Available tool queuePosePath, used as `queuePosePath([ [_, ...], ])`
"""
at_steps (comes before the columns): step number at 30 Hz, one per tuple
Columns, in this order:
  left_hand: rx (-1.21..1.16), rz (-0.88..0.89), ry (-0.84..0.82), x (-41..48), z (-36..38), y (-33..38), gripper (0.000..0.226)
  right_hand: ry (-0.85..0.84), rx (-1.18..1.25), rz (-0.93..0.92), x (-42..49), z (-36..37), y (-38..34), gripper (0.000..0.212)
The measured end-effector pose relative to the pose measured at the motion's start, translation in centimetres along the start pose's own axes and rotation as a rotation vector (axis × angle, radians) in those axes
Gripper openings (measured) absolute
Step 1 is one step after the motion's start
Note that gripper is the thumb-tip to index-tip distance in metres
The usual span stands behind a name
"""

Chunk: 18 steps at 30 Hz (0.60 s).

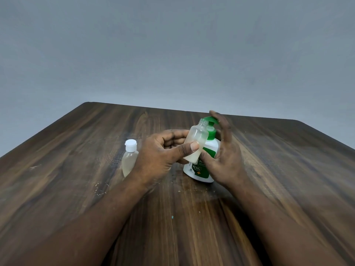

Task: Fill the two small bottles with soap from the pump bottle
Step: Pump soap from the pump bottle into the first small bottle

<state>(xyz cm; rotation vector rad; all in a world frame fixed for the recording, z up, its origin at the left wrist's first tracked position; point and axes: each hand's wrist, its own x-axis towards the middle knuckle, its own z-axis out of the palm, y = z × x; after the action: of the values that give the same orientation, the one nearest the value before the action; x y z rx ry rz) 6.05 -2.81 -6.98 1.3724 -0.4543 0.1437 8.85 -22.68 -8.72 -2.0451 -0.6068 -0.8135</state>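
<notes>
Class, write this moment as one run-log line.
left hand: holds uncapped small bottle against pump bottle | right hand: finger over pump head | capped small bottle: upright on table

Soft, even, dimmish light; faint shadows; wide-angle stretch and blur at edges

An uncapped small bottle (197, 137), clear plastic and partly filled with pale cloudy soap, is being held tilted above the table (96, 141), its open threaded neck being brought just beside the green pump head (211, 119). The pump bottle (212, 145), white with a green label, is being steadied on the table right behind it. A capped small bottle (129, 160), white flip cap on and pale soap inside, is being left standing to the left, partly hidden.
</notes>
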Motion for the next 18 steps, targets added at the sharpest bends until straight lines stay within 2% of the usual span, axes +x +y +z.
queuePosePath([
  [8, -0.005, -0.002, -0.020, -0.18, -0.27, -0.12, 0.044, 0.046, 0.038, -0.003, -0.01, 0.15, -0.26, 0.080],
  [14, -0.019, -0.002, -0.026, -0.10, -0.06, 0.10, 0.043, 0.004, 0.004, 0.029, -0.01, -0.06, 0.01, 0.096],
  [18, -0.025, 0.002, -0.028, -0.10, -0.19, 0.09, 0.041, 0.005, -0.001, 0.025, 0.07, 0.11, 0.20, 0.097],
])
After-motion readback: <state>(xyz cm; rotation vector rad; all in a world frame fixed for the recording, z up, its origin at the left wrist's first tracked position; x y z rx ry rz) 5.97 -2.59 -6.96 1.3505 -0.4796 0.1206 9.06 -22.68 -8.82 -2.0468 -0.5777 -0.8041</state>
